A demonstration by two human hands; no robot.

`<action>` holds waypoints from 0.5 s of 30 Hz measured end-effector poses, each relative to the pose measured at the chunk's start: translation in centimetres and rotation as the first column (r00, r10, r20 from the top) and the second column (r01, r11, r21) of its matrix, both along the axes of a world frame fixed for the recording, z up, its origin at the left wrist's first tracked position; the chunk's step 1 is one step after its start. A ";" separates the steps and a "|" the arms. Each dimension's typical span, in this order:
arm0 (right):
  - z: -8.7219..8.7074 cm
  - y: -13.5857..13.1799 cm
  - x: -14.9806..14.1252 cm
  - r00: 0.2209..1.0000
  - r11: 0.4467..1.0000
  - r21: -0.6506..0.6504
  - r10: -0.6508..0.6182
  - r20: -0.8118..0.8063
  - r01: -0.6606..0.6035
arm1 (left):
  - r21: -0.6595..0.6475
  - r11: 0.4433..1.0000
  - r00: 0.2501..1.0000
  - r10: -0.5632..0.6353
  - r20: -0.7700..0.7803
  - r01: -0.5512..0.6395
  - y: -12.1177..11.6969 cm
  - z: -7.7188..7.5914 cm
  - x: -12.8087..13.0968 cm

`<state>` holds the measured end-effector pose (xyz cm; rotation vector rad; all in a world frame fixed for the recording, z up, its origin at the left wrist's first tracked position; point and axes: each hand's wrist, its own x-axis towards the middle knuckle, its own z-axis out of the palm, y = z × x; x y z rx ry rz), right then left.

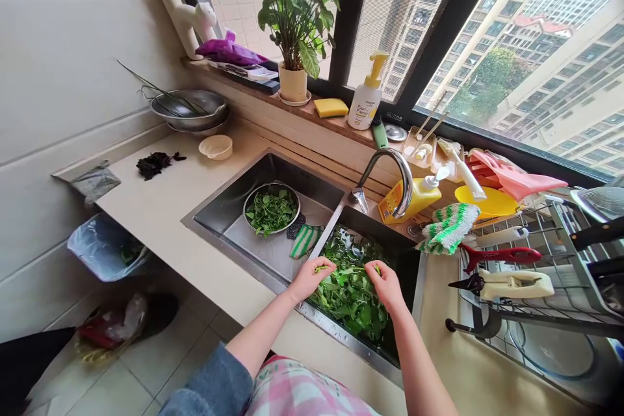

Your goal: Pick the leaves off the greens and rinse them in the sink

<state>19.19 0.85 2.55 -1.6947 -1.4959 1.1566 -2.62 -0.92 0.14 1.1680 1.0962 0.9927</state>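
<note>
Both hands are over the right sink basin, just above a mass of leafy greens (358, 302) lying in water. My left hand (312, 275) is closed, pinching a green stem between thumb and fingers. A thin stem stretches from there toward my right hand (385, 283), whose fingertips also pinch a bit of green stem. In the left basin sits a round metal colander (247, 220) heaped with picked leaves (273, 209). Beside it lie a green-and-white striped cloth (306, 240) and a dark scouring pad (296, 226).
The curved faucet (402, 172) rises behind the divider. At right stands a dish rack (560, 260) with garden shears (511, 285) and a red-handled peeler (507, 257). A lined bin (100, 250) is below the counter at left. A soap bottle (363, 104) and potted plant (293, 84) line the sill.
</note>
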 end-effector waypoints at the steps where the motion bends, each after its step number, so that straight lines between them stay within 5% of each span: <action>1: -0.2 0.1 0.6 0.995 0.997 -0.043 -0.066 -0.076 0.063 | -0.005 1.000 1.000 0.020 0.002 -0.020 0.1 -0.2 -0.1; 8: -1.4 -0.3 1.5 0.898 0.935 -0.268 -0.312 -0.309 0.232 | 0.059 0.995 0.976 -0.065 -0.209 0.079 0.2 0.4 0.2; 12: -1.0 -1.0 0.2 0.888 0.932 -0.326 -0.278 -0.367 0.158 | 0.080 0.991 0.961 -0.080 -0.266 0.105 0.2 1.2 1.3; 15: -0.3 -1.3 -1.1 0.930 0.963 -0.266 -0.137 -0.340 0.044 | 0.164 0.969 0.924 -0.113 -0.364 0.183 0.2 1.5 2.1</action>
